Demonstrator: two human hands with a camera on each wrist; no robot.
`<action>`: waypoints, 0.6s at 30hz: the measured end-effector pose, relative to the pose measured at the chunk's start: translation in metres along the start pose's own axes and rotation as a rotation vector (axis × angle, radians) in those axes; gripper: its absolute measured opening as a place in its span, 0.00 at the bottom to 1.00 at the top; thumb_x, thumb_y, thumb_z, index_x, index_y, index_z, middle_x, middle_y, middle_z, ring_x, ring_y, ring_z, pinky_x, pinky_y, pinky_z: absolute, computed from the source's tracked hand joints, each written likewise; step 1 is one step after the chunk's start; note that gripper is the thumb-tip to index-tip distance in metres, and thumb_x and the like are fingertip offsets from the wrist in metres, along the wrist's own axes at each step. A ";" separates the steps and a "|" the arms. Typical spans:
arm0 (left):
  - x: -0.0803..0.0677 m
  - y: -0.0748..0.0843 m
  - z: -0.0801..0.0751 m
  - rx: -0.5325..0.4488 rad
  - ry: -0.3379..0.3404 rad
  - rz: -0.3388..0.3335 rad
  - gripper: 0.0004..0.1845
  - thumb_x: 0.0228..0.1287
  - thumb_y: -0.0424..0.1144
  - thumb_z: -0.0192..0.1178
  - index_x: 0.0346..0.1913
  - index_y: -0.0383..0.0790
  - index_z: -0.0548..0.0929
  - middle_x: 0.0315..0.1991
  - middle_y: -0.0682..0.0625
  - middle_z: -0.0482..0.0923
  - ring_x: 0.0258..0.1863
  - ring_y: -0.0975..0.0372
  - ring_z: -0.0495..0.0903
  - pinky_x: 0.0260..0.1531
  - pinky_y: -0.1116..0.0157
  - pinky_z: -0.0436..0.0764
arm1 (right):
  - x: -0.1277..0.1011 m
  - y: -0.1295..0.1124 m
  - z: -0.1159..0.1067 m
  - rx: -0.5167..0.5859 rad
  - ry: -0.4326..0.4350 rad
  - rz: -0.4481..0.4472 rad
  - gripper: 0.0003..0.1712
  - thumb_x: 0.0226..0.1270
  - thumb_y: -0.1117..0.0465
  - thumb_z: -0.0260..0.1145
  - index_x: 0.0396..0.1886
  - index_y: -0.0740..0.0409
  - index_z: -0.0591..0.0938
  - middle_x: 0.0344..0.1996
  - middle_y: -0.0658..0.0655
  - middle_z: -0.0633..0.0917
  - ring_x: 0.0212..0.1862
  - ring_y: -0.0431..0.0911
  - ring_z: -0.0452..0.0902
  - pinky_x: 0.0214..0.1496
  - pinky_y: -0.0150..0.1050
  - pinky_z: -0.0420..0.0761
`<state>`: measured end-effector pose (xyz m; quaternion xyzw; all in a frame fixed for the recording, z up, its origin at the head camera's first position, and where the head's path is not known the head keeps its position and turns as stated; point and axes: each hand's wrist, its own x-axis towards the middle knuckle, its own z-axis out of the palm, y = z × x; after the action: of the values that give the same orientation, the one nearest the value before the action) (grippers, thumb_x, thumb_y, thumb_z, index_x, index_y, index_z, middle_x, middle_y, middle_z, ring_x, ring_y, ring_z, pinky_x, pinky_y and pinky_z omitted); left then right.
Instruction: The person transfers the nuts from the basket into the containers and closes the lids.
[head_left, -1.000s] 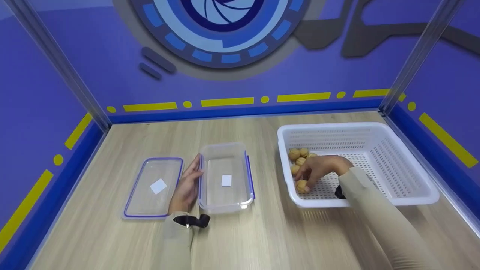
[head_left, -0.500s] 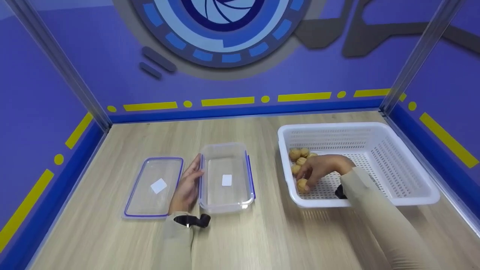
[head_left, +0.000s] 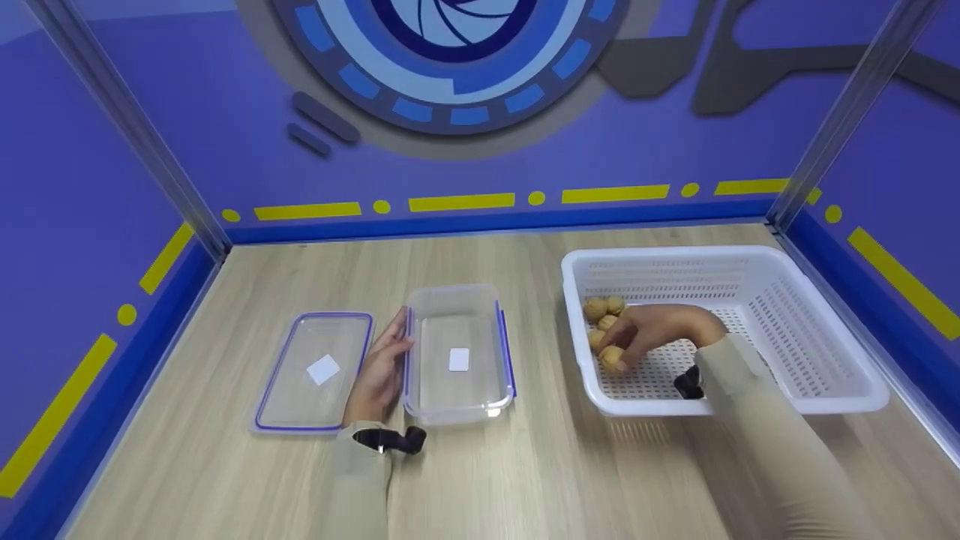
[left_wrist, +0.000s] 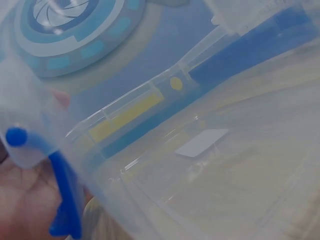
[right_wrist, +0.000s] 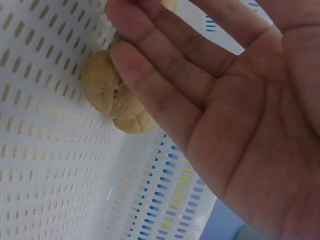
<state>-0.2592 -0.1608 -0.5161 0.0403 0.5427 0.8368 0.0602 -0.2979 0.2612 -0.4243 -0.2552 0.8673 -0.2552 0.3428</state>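
In the head view, my right hand (head_left: 651,328) reaches into a white perforated basket (head_left: 825,300), pinching a tan walnut (head_left: 613,358) near the left wall. Several more walnuts (head_left: 595,308) lie beyond it along that wall, partly hidden by the hand. The right wrist view shows my palm and fingers, with walnuts (right_wrist: 110,87) behind the fingertips; the thumb's contact is out of sight. My left hand (head_left: 379,375) lies along the left side of a clear lidless container (head_left: 457,397), straight fingers against its wall. A blue-edged latch (left_wrist: 65,195) hangs before the palm in the left wrist view.
A clear lid (head_left: 300,397) with a blue seal and a white label lies flat left of the left hand. Wooden tabletop (head_left: 480,480) stretches in front of the container. Purple panels (head_left: 480,169) wall in the back and both sides.
My right hand and the pinched walnut have shifted slightly toward the back of the basket. The left hand keeps its place at the container; the head view has turned a little.
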 end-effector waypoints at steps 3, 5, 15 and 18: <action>0.000 0.000 0.000 0.008 0.001 -0.004 0.36 0.65 0.22 0.42 0.75 0.31 0.45 0.78 0.42 0.33 0.77 0.54 0.29 0.76 0.58 0.32 | -0.001 0.002 -0.002 0.019 0.021 0.004 0.26 0.52 0.56 0.75 0.53 0.55 0.83 0.45 0.52 0.87 0.46 0.41 0.78 0.53 0.38 0.78; 0.000 0.000 0.000 0.011 0.003 -0.010 0.35 0.65 0.22 0.42 0.75 0.31 0.46 0.78 0.43 0.34 0.77 0.55 0.29 0.76 0.59 0.32 | -0.003 0.003 -0.004 0.028 0.036 0.015 0.25 0.52 0.55 0.75 0.52 0.53 0.84 0.45 0.51 0.87 0.46 0.41 0.78 0.54 0.39 0.77; 0.001 0.002 0.000 0.019 0.008 -0.031 0.35 0.66 0.22 0.41 0.75 0.33 0.46 0.78 0.45 0.34 0.77 0.55 0.29 0.76 0.59 0.31 | -0.009 0.002 -0.007 0.047 0.083 -0.001 0.26 0.53 0.55 0.74 0.53 0.57 0.82 0.44 0.54 0.86 0.45 0.43 0.79 0.52 0.38 0.77; 0.001 0.002 0.000 0.018 0.009 -0.032 0.35 0.66 0.22 0.41 0.75 0.33 0.46 0.78 0.45 0.34 0.77 0.55 0.29 0.76 0.59 0.32 | -0.011 0.001 -0.008 0.045 0.104 0.016 0.27 0.54 0.54 0.74 0.53 0.58 0.82 0.45 0.54 0.86 0.45 0.43 0.79 0.52 0.38 0.78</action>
<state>-0.2600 -0.1616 -0.5148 0.0285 0.5510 0.8310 0.0709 -0.2967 0.2707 -0.4150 -0.2270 0.8799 -0.2849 0.3050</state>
